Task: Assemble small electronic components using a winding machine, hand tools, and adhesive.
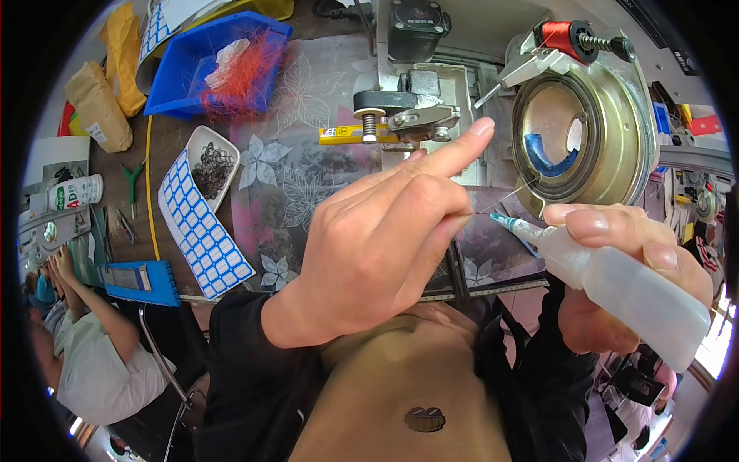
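Observation:
My left hand (377, 231) is pinched closed at the middle of the view, its index finger stretched out. A thin line (512, 196) runs from its fingertips towards the round metal winding ring (593, 131). A short dark bit shows at the pinch; its kind is too small to tell. My right hand (616, 308) is closed round a translucent white squeeze bottle (639, 296), tilted with its narrow teal tip close to the line by my left fingertips. I cannot tell whether the tip touches the line. Beyond my left hand stands a metal clamp mechanism (416, 112) with a spring.
A spool of red thread (566, 38) is mounted above the ring. On the left are a blue bin (173, 88) with red thread scraps, a white dish (231, 165) of small black hooks, a blue-and-white label sheet (204, 231) and green snips (132, 185). A co-worker (112, 346) sits at far left.

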